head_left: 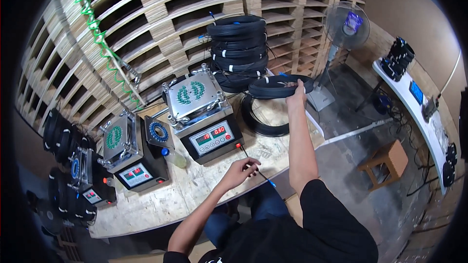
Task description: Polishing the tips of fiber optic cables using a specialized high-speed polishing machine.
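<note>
Plainly, the thing at the centre of the work is a ring-shaped coil of thin black cable (269, 92), held out over the right-hand end of the pale plywood worktable (178, 197). The person's right hand (296, 92) grips its rim at the near right side, with the arm stretched well forward. A second flat coil of black cable (272, 131) lies on the wood just below; whether the two touch, I cannot tell.

The left hand (241, 171) sits near the front edge with its fingers loosely curled, beside a slim black cable end with a blue tip (271, 183). Whether the fingers close on that cable is unclear.

The step in hand looks like handling a single coil; the next move seems to call for a firm hold on the rim, level enough to keep the loops together and clear of the tall stack of bound black coils (239, 53) just behind.

To the left of the coils stands a dark boxy machine (207, 124) with a silver metal top plate, green pegs and a lit red display. Farther out rise light wooden pallets (151, 19).
</note>
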Available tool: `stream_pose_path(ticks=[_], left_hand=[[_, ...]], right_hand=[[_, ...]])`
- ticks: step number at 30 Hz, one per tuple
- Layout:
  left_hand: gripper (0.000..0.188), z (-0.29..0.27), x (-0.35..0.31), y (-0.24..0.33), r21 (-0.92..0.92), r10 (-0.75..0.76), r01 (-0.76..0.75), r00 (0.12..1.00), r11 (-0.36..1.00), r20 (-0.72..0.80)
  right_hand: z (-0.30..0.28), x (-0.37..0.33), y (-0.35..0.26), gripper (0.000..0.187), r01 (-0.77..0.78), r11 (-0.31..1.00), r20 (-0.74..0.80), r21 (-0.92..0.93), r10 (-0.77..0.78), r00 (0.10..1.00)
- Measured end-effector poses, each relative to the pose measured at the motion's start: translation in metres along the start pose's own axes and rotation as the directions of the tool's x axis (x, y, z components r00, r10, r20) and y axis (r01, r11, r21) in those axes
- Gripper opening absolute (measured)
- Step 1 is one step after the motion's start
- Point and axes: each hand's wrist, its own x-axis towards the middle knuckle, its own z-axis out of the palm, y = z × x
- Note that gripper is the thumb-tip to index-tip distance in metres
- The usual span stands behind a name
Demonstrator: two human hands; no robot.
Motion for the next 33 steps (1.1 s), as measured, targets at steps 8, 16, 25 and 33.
stream_pose_path(ticks=[8,16,25,33], left_hand=[[0.080,-0.013,0.100,0.052,-0.721,-0.175,0.148,0.984,0.677,0.038],[0.034,-0.038,0.186,0.117,-0.860,-0.119,-0.022,0.988,0.510,-0.096],[0.054,-0.076,0.120,0.229,0.429,0.329,-0.110,0.813,0.897,-0.479],[0.058,-0.103,0.108,0.284,0.407,0.496,-0.344,0.786,0.846,-0.368]], right_hand=[[0.032,-0.097,-0.054,0.019,0.111,0.962,0.283,-0.249,-0.037,0.958],[0.046,-0.173,-0.118,0.020,0.210,0.961,0.505,-0.181,-0.093,0.858],[0.043,-0.219,-0.188,0.019,0.261,0.963,0.633,-0.071,-0.158,0.757],[0.033,-0.251,-0.185,0.020,0.203,0.979,0.738,-0.031,-0.115,0.664]])
